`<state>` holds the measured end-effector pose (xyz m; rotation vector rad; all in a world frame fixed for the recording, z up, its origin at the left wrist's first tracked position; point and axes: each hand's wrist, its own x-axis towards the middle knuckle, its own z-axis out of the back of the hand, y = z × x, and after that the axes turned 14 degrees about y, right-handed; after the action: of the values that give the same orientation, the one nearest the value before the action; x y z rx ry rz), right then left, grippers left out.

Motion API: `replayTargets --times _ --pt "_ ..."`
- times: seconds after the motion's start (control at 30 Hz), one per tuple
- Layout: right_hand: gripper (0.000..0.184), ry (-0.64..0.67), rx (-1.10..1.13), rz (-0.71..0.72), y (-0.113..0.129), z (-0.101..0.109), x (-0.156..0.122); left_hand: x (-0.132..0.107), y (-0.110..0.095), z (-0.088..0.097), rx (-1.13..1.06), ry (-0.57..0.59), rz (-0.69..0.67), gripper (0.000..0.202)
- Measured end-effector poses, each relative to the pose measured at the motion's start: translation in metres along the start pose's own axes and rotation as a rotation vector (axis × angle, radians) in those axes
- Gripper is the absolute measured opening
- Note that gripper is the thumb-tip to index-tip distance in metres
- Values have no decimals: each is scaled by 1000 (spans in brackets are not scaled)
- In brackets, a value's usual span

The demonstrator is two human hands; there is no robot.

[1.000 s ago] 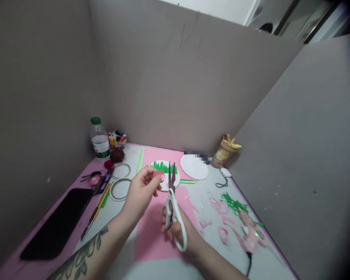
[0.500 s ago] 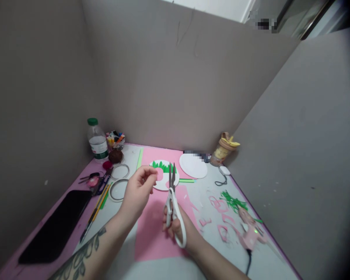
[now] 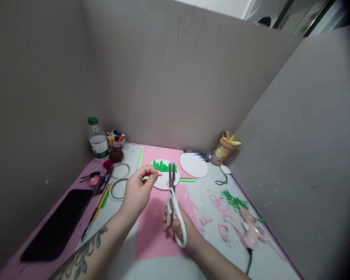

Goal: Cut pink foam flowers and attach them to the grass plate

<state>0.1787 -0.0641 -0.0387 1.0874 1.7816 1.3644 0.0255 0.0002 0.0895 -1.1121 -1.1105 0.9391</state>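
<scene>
My left hand (image 3: pixel 140 188) pinches a small pink cutout (image 3: pixel 160 174), seen nearly edge-on, between thumb and fingertips. With fingers through the handles, my right hand (image 3: pixel 181 225) grips white-handled scissors (image 3: pixel 172 198), their blades pointing away from me and slightly parted. Beyond both hands lies a white disc (image 3: pixel 163 183) with a green grass-shaped strip (image 3: pixel 161 166) along its upper part and a pink patch near its lower edge. Under my hands is a pink sheet (image 3: pixel 154 243). The scissors' blades overlap the disc in view; whether they touch it I cannot tell.
Pink scraps (image 3: pixel 223 231), green shreds (image 3: pixel 235 201) and a pink glue gun (image 3: pixel 252 235) with a cord lie at right. A second white disc (image 3: pixel 194 165) is behind. At left are a black phone-like slab (image 3: pixel 56 225), tape rings (image 3: pixel 119 189), pencils and a bottle (image 3: pixel 97 142).
My left hand has turned the pink cutout from facing me to nearly edge-on, uncovering more of the disc. The right hand and scissors have stayed almost still.
</scene>
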Motion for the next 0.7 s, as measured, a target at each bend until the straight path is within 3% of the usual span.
replayTargets --times 0.1,0.37,0.47,0.57,0.7 --pt "71 0 -54 32 0 0 0 0 1 1 29 -22 -46 10" --pt "74 19 -111 24 15 -5 -3 4 5 1 -149 43 13 20" --pt "64 -39 -148 50 31 -8 -4 4 5 6 63 149 -21 12" --pt "41 -214 -263 79 47 -10 -3 1 7 9 373 328 -37 9" --pt "23 -408 -355 80 56 -14 0 -7 5 -1 577 498 24 16"
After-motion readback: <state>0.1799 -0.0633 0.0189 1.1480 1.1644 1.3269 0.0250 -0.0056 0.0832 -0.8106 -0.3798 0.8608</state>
